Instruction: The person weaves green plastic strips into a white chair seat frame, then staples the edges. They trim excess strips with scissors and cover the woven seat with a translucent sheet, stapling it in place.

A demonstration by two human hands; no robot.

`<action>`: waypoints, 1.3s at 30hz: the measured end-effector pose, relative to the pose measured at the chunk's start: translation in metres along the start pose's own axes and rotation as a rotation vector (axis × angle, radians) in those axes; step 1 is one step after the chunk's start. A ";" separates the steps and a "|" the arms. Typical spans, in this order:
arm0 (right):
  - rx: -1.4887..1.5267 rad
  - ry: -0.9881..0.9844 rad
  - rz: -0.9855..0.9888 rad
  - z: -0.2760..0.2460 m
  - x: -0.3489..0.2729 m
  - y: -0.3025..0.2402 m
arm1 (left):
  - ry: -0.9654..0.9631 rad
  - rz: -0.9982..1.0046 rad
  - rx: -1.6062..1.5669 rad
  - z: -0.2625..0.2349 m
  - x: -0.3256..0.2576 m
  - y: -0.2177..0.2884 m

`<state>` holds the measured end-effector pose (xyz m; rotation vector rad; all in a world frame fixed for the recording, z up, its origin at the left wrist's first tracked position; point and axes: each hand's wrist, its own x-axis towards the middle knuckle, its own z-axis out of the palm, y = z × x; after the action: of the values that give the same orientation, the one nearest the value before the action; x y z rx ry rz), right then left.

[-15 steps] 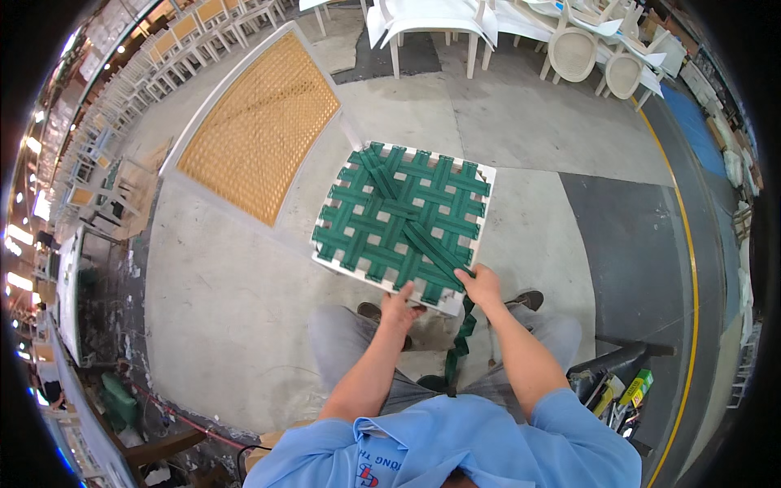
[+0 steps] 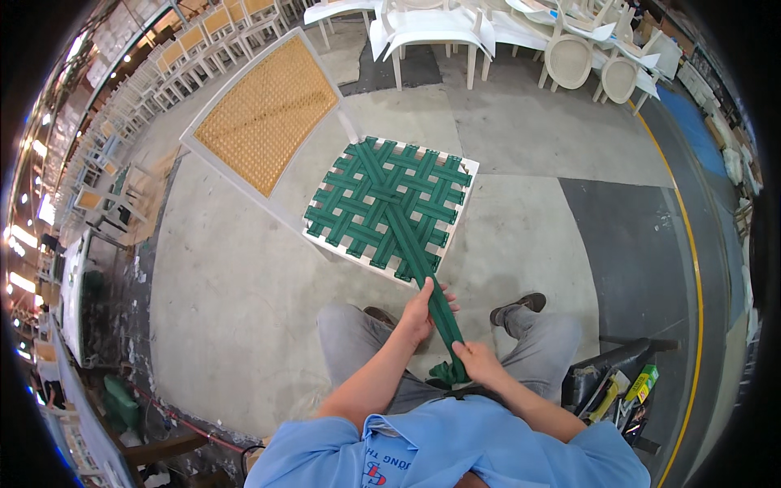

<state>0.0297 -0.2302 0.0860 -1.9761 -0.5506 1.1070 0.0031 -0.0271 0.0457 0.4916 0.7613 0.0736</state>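
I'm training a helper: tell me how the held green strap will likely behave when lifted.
The strap is probably floppy: its lower part bunches beside the right hand. It likely straightens when pulled, running straight from the seat to the left hand. Thin and flat, it should feel light.

I'm gripping a matt, cloth-looking green strap (image 2: 413,252); left of the webbed seat (image 2: 358,213), rough woven cane (image 2: 268,114) is filling a smooth white frame (image 2: 232,172).

rowed chairs (image 2: 192,38) stand far left, while a yellow floor line (image 2: 700,309) runs at right.
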 end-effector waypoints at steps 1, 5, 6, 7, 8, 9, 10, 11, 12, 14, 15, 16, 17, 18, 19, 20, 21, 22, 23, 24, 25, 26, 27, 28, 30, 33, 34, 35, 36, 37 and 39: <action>-0.048 -0.021 0.004 0.000 0.005 0.002 | 0.025 0.005 0.021 0.003 0.002 -0.002; -0.275 -0.169 -0.021 -0.030 0.056 0.000 | 0.135 0.059 0.114 -0.005 -0.001 -0.005; -0.372 -0.244 0.019 -0.046 0.079 -0.014 | 0.156 0.079 0.117 -0.009 -0.005 -0.006; -0.325 -0.278 0.050 -0.071 0.106 -0.006 | 0.073 0.064 0.121 0.005 -0.005 -0.010; -0.095 -0.275 0.077 -0.070 0.125 -0.018 | 0.052 0.059 0.127 0.002 -0.010 -0.012; 0.130 -0.275 0.102 -0.063 0.144 -0.035 | 0.034 0.058 0.128 -0.001 -0.015 -0.014; 0.294 -0.326 0.134 -0.057 0.163 -0.052 | 0.021 0.041 0.107 0.001 -0.018 -0.018; 0.456 -0.366 0.163 -0.049 0.181 -0.066 | -0.002 0.022 0.087 0.005 -0.019 -0.022; 0.566 -0.432 0.188 -0.036 0.197 -0.081 | -0.014 0.005 0.065 0.007 -0.020 -0.024; 0.688 -0.429 0.255 -0.018 0.220 -0.092 | 0.003 -0.013 0.055 0.014 -0.022 -0.023; 0.696 -0.364 0.284 -0.013 0.230 -0.095 | -0.015 -0.021 0.062 0.012 -0.019 -0.022; 0.704 -0.322 0.325 0.000 0.237 -0.100 | -0.008 -0.027 0.060 0.005 -0.017 -0.020; 0.724 -0.286 0.367 0.008 0.240 -0.101 | -0.006 -0.044 0.096 -0.004 -0.015 -0.016; 0.690 -0.244 0.355 0.011 0.242 -0.096 | -0.007 -0.072 0.133 -0.015 -0.013 -0.010; 0.652 -0.193 0.339 0.012 0.243 -0.090 | -0.020 -0.098 0.170 -0.022 -0.008 -0.007; 0.609 -0.179 0.300 0.021 0.241 -0.099 | -0.014 0.071 0.061 -0.043 -0.001 -0.005; 0.564 -0.071 0.335 0.011 0.239 -0.082 | 0.259 0.032 0.179 -0.036 0.004 -0.003; 0.524 -0.058 0.320 0.015 0.234 -0.083 | 0.390 0.038 0.123 -0.045 0.014 0.013; 0.480 -0.051 0.301 0.020 0.227 -0.088 | 0.523 0.051 0.064 -0.053 0.023 0.025; 0.429 -0.015 0.282 0.015 0.224 -0.085 | 0.602 0.078 0.027 -0.046 0.038 0.032; 0.412 0.015 0.262 0.011 0.220 -0.080 | 0.676 0.110 -0.007 -0.035 0.055 0.039; 0.394 -0.020 0.218 0.027 0.212 -0.098 | 0.669 0.394 -0.067 -0.047 0.066 0.054; 0.374 -0.063 0.185 0.045 0.202 -0.112 | 0.664 0.673 -0.117 -0.067 0.072 0.067; 0.356 -0.040 0.199 0.046 0.196 -0.102 | 0.821 0.622 -0.088 -0.063 0.082 0.065; 0.211 0.172 0.091 0.026 0.192 -0.045 | 1.037 0.459 0.002 -0.012 0.106 0.050; 0.184 0.157 0.088 0.040 0.160 -0.035 | 1.186 0.431 0.012 -0.027 0.106 0.057; 0.201 0.151 0.110 0.037 0.150 -0.041 | 1.149 0.440 -0.020 -0.030 0.104 0.057; 0.216 0.145 0.088 0.034 0.141 -0.036 | 1.089 0.443 -0.052 -0.023 0.103 0.055; 0.191 0.155 0.100 0.036 0.132 -0.032 | 1.035 0.448 -0.086 -0.019 0.100 0.055; 0.166 0.163 0.106 0.037 0.123 -0.030 | 1.021 0.440 -0.113 -0.017 0.098 0.056; 0.140 0.176 0.114 0.039 0.115 -0.024 | 1.023 0.442 -0.117 -0.012 0.096 0.059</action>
<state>0.0569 -0.1202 0.0347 -1.9770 -0.2637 0.9991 0.0713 0.0530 0.0026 0.4913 1.6201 0.8248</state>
